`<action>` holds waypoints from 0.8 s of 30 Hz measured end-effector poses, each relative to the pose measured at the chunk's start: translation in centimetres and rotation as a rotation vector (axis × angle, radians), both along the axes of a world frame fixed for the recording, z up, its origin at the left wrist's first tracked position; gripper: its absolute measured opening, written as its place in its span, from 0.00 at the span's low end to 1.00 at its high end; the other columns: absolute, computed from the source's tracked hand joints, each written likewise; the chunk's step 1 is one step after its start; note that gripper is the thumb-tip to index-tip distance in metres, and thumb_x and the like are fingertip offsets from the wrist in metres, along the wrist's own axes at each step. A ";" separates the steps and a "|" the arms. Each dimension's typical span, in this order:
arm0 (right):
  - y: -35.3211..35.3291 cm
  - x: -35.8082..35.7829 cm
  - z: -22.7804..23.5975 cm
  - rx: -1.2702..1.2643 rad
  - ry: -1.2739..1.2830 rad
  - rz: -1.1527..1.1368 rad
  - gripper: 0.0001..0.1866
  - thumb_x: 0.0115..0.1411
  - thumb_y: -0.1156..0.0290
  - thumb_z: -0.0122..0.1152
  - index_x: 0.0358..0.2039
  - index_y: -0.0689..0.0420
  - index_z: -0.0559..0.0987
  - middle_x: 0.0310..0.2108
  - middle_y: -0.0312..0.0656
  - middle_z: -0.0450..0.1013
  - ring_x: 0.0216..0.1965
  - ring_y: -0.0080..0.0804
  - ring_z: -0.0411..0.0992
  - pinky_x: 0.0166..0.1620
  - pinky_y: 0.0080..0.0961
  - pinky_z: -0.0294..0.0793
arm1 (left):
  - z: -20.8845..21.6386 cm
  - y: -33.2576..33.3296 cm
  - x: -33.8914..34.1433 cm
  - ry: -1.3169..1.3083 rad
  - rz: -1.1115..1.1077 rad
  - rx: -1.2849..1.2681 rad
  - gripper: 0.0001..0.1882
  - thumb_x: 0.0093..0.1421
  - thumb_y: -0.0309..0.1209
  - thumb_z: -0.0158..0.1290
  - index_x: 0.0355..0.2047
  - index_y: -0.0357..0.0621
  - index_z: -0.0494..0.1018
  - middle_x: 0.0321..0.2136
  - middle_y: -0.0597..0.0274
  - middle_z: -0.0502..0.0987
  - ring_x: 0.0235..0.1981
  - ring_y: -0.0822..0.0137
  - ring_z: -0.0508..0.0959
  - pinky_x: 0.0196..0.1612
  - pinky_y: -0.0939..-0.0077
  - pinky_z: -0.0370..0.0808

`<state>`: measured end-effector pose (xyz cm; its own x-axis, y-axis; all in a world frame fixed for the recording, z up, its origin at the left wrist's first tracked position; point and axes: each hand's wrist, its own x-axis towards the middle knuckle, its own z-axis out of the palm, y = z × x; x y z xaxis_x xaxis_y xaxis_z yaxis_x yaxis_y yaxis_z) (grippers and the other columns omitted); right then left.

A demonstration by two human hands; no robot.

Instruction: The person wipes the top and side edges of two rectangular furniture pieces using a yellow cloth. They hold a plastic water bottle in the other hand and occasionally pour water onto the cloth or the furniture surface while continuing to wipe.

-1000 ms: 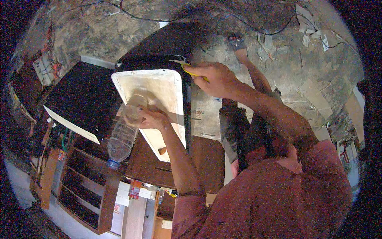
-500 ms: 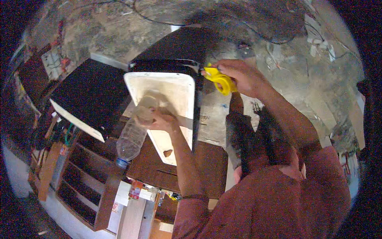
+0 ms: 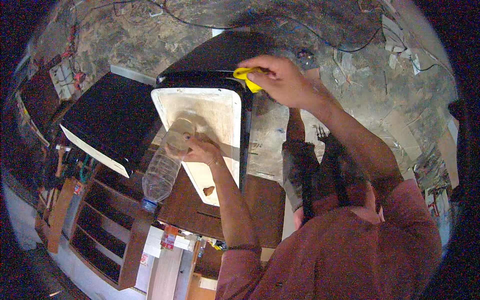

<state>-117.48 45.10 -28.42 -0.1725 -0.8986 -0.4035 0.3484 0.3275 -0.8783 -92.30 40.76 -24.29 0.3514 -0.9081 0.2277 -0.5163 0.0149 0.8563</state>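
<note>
My left hand (image 3: 202, 150) grips a clear plastic bottle (image 3: 161, 175) near its base, with the blue cap pointing down and toward me. Behind the bottle is the cream inner face (image 3: 212, 110) of a black, round-cornered piece (image 3: 200, 80), which has a brown patch low on that face. My right hand (image 3: 287, 82) pinches a folded yellow cloth (image 3: 252, 82) at the piece's upper right corner. The cloth lies against the black edge, and part of it is hidden by my fingers.
A second black piece (image 3: 110, 115) with a pale edge stands to the left. Brown wooden shelving (image 3: 102, 220) is at the lower left, with a brown wooden surface (image 3: 255, 210) beside it. A dark cable (image 3: 195, 25) crosses the stained floor at the far side, where scraps lie to the right.
My right hand has moved left and slightly up, bringing the yellow cloth from beside the black piece onto its corner. My left hand and the bottle have hardly shifted.
</note>
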 end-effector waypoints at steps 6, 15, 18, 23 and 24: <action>-2.2 2.3 0.4 -0.323 0.605 0.138 0.14 0.61 0.78 0.55 0.46 0.55 0.82 0.44 0.47 0.79 0.46 0.47 0.77 0.49 0.35 0.77 | 0.2 0.2 -0.3 0.112 0.050 0.085 0.37 0.53 0.37 0.63 0.59 0.46 0.58 0.53 0.51 0.66 0.44 0.58 0.72 0.38 0.66 0.76; 4.2 4.2 4.0 -0.025 0.602 0.059 0.15 0.59 0.75 0.57 0.46 0.50 0.83 0.48 0.38 0.79 0.48 0.36 0.77 0.52 0.36 0.76 | -0.1 0.1 -0.1 0.011 0.001 0.034 0.40 0.53 0.46 0.66 0.58 0.45 0.58 0.56 0.50 0.66 0.52 0.52 0.71 0.52 0.54 0.75; 1.9 3.6 4.1 -0.021 0.590 -0.011 0.15 0.59 0.75 0.57 0.46 0.50 0.83 0.48 0.40 0.79 0.48 0.36 0.77 0.51 0.37 0.76 | -0.2 0.1 0.3 0.007 -0.012 0.027 0.41 0.53 0.48 0.66 0.59 0.45 0.57 0.56 0.49 0.64 0.51 0.52 0.71 0.50 0.56 0.76; -5.7 1.4 1.6 -0.166 0.632 0.571 0.16 0.58 0.76 0.53 0.45 0.54 0.82 0.45 0.47 0.78 0.48 0.46 0.76 0.51 0.41 0.75 | -0.4 0.2 0.9 0.032 0.006 0.014 0.42 0.52 0.47 0.66 0.60 0.44 0.56 0.56 0.47 0.62 0.51 0.52 0.70 0.48 0.58 0.77; -6.0 1.2 1.1 -0.181 0.622 0.641 0.15 0.58 0.76 0.53 0.45 0.55 0.82 0.44 0.48 0.78 0.48 0.48 0.76 0.50 0.41 0.75 | -0.4 0.2 0.9 0.054 0.029 0.022 0.42 0.52 0.46 0.66 0.60 0.44 0.56 0.56 0.47 0.62 0.51 0.51 0.70 0.48 0.58 0.77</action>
<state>-116.25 39.14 -27.27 0.2427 -0.9377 -0.2486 -0.4071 0.1342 -0.9035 -91.41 40.94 -24.73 0.3889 -0.9020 0.1876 -0.4694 -0.0188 0.8828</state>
